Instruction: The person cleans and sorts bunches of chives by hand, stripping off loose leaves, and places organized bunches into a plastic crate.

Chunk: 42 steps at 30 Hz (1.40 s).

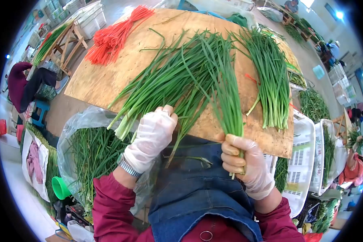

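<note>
My right hand (244, 161), in a thin clear glove, is wrapped round the pale stem ends of a bunch of garlic chives (229, 101). The leaves of that bunch reach up over the board. My left hand (155, 135), gloved too and with a metal watch at the wrist, is closed with fingers curled beside a loose pile of garlic chives (169, 76). What its fingertips hold, if anything, is hidden. A tied bundle of garlic chives (272, 80) with a red tie lies at the right of the wooden board (88, 80).
Red ties (113, 38) lie heaped at the board's far left. A clear plastic bag (82, 121) of chives stands below left, near a green bucket (60, 188). White crates (300, 161) stand at the right. A seated person (22, 86) is at the left; other people are farther off.
</note>
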Motion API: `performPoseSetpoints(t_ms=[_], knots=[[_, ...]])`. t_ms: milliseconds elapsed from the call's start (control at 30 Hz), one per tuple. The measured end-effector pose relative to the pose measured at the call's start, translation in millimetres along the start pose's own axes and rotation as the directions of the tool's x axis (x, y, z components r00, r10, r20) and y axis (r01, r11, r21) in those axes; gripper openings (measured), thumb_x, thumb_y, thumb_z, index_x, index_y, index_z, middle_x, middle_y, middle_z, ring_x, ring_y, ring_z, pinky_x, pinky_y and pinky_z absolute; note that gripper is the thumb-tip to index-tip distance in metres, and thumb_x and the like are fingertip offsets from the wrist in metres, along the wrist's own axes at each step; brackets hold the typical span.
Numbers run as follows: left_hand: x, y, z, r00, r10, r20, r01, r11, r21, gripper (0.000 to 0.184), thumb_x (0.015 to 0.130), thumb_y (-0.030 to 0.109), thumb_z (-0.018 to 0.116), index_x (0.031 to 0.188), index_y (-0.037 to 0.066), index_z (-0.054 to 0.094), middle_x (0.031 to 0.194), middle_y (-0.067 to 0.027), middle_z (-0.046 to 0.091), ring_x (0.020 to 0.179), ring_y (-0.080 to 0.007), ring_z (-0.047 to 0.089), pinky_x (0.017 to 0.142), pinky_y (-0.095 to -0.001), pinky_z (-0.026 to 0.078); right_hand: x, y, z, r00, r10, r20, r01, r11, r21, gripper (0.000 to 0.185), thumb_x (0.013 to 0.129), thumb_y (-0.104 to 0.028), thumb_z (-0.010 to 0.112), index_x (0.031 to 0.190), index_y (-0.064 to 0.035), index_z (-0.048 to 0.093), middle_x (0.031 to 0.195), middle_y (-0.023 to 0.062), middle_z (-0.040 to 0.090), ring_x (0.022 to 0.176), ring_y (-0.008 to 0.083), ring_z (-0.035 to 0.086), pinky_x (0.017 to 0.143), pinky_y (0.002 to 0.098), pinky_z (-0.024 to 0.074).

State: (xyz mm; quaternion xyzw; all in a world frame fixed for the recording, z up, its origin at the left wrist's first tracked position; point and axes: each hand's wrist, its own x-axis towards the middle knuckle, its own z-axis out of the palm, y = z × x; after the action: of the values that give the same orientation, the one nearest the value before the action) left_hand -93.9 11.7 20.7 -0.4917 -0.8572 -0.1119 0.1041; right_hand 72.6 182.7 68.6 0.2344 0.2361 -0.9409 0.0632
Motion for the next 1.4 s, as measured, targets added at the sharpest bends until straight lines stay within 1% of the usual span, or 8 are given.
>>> performPoseSetpoints(t_ms=[300, 567, 600, 633, 800, 1133, 1300, 1400], knots=[[-29, -33, -117, 0.652, -0.743, -0.149, 0.233, 0.384, -0.894, 0.009, 0.083, 0.005, 0.058, 0.088, 0.0, 0.064, 0.071, -0.0039, 0.061, 0.053, -0.0073, 0.051, 0.044, -0.0177, 0.035, 5, -19, 12, 0.981, -0.139, 0.138, 0.134, 0.99, 0.046, 0.025, 0.093, -0.015, 0.046, 0.106, 0.0062, 0.049, 0.063, -0.0015, 0.04, 0.041, 0.0048, 0.033, 0.035, 0.0196, 0.0296], [-215, -124, -137, 0.258, -0.965, -0.04, 0.917, 0.258, -0.304, 0.018, 0.086, 0.01, 0.058, 0.1, 0.001, 0.062, 0.088, -0.0084, 0.063, 0.067, -0.0124, 0.057, 0.057, -0.0218, 0.044, 23, 1, -15, 0.999, -0.038, 0.034, 0.036, 0.997, 0.072, 0.022, 0.092, -0.013, 0.049, 0.106, 0.0036, 0.05, 0.062, -0.002, 0.039, 0.043, 0.0061, 0.035, 0.036, 0.0211, 0.0297], [-251, -135, -117, 0.712, -0.685, -0.156, 0.68, 0.617, 0.397, 0.02, 0.082, 0.01, 0.059, 0.1, 0.0, 0.062, 0.089, -0.0136, 0.064, 0.075, -0.0253, 0.062, 0.065, -0.0318, 0.049, 23, 3, -16, 0.999, -0.029, 0.027, 0.027, 0.997, 0.071, 0.022, 0.091, -0.013, 0.049, 0.106, 0.0036, 0.05, 0.062, -0.0021, 0.038, 0.043, 0.0061, 0.035, 0.036, 0.0212, 0.0297], [-217, -91, -107, 0.605, -0.778, -0.171, 0.754, 0.49, 0.438, 0.021, 0.08, 0.01, 0.061, 0.099, 0.0, 0.062, 0.091, -0.0166, 0.063, 0.083, -0.0332, 0.061, 0.072, -0.0373, 0.049, 23, 4, -16, 0.999, -0.027, 0.029, 0.025, 0.997, 0.077, 0.022, 0.091, -0.013, 0.049, 0.106, 0.0036, 0.051, 0.061, -0.0022, 0.038, 0.043, 0.0061, 0.035, 0.036, 0.0213, 0.0297], [-91, 14, -49, 0.904, -0.426, 0.023, 0.41, 0.851, -0.327, 0.016, 0.077, 0.015, 0.067, 0.088, 0.005, 0.061, 0.079, -0.012, 0.06, 0.066, -0.0292, 0.061, 0.057, -0.0362, 0.049, 22, 11, -16, 1.0, 0.002, 0.022, -0.003, 0.998, 0.056, 0.022, 0.092, -0.013, 0.049, 0.107, 0.0038, 0.051, 0.061, -0.0026, 0.037, 0.042, 0.006, 0.034, 0.036, 0.0212, 0.0295], [-24, 15, -48, 0.896, -0.371, -0.244, 0.222, 0.85, -0.478, 0.005, 0.08, 0.004, 0.062, 0.085, 0.002, 0.062, 0.074, -0.016, 0.062, 0.061, -0.0267, 0.061, 0.055, -0.0327, 0.047, 1, -8, -4, 0.989, -0.108, 0.097, 0.097, 0.989, 0.112, 0.024, 0.092, -0.013, 0.048, 0.108, 0.0048, 0.049, 0.061, -0.0027, 0.038, 0.041, 0.0054, 0.034, 0.035, 0.0207, 0.0293], [-130, -40, -112, 0.414, -0.865, -0.283, 0.592, 0.492, -0.638, 0.008, 0.083, 0.005, 0.061, 0.09, 0.002, 0.063, 0.07, 0.002, 0.053, 0.061, -0.0066, 0.045, 0.053, -0.0192, 0.035, 12, -3, -14, 0.993, -0.094, 0.075, 0.085, 0.99, 0.112, 0.023, 0.091, -0.013, 0.049, 0.107, 0.0039, 0.05, 0.061, -0.0025, 0.038, 0.041, 0.0053, 0.034, 0.036, 0.0206, 0.0289], [-134, -18, -86, 0.657, -0.745, -0.117, 0.656, 0.641, -0.399, 0.011, 0.082, 0.008, 0.064, 0.091, 0.002, 0.064, 0.072, -0.0045, 0.059, 0.063, -0.0143, 0.054, 0.056, -0.0255, 0.043, 23, 12, -14, 1.0, -0.021, -0.003, 0.021, 1.0, 0.014, 0.022, 0.09, -0.013, 0.052, 0.105, 0.0025, 0.051, 0.06, -0.0025, 0.039, 0.042, 0.006, 0.035, 0.037, 0.0212, 0.0277]])
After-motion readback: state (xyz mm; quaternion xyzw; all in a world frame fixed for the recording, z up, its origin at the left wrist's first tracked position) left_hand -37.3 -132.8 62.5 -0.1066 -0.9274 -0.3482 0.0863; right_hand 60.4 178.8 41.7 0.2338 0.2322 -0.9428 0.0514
